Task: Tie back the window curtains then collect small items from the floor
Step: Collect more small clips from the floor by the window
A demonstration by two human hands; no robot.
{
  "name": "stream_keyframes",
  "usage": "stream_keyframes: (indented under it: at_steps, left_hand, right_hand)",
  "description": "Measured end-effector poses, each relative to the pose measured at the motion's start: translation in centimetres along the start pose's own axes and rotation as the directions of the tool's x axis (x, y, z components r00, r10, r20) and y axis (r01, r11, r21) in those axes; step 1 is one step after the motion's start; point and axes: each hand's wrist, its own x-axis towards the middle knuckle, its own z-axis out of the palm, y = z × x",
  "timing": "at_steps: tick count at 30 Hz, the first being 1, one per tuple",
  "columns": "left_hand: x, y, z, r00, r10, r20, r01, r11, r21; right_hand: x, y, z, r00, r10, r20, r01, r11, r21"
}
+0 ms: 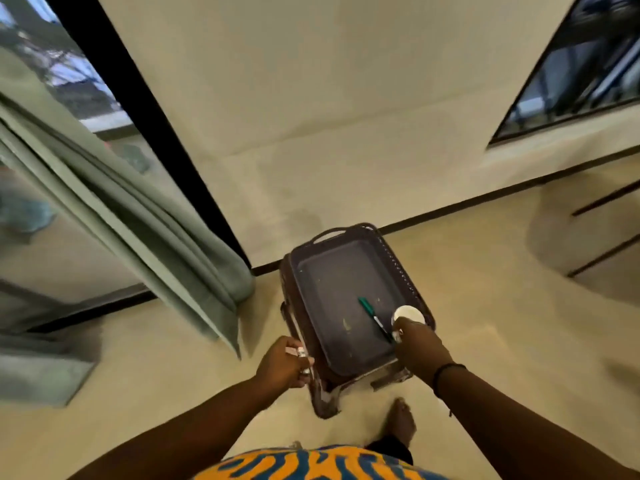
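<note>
A dark plastic basket (405, 268) stands on the floor in front of me. Inside it lies a green pen (372, 317). My right hand (420, 348) is over the basket's near right corner and holds a small white round lid-like item (408, 314) at its fingertips. My left hand (284, 363) is just left of the basket's near edge, fingers curled round a small pale item (300, 353) that is mostly hidden. The green curtain (145, 230) hangs loose at the left by the window.
A dark window frame (156, 109) runs diagonally beside the curtain. A second window (571, 74) is at the upper right. A curved cabinet with drawers (588, 233) stands at the right. My bare foot (400, 424) is just behind the basket on the beige floor.
</note>
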Motion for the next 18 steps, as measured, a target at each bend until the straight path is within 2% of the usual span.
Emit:
stream_keyframes:
  at_steps: [4, 8, 10, 13, 18]
  left_hand:
    - [1.9, 1.4, 3.2, 0.989, -0.109, -0.103, 0.1, 0.991, -0.088]
    - [5.1, 3.0, 9.3, 0.979, -0.184, -0.088, 0.169, 0.973, -0.156]
    - [6.8, 3.3, 12.1, 0.97, -0.214, -0.116, 0.202, 0.974, -0.101]
    - [9.8, 1.7, 14.7, 0.963, -0.187, -0.196, 0.203, 0.977, 0.064]
    - [11.7, 0.4, 16.1, 0.968, -0.163, -0.19, 0.198, 0.963, 0.184]
  right_hand:
    - [5.0, 1.3, 0.6, 0.987, -0.081, 0.142, 0.077, 0.996, 0.035]
    - [8.1, 2.6, 2.2, 0.959, -0.168, 0.228, 0.173, 0.985, -0.001]
    - [8.9, 2.7, 3.2, 0.95, -0.203, 0.237, 0.213, 0.977, -0.02]
    - [10.0, 2.9, 4.9, 0.928, -0.237, 0.286, 0.254, 0.967, -0.024]
    - [11.0, 2.8, 5.6, 0.914, -0.252, 0.318, 0.276, 0.961, -0.033]
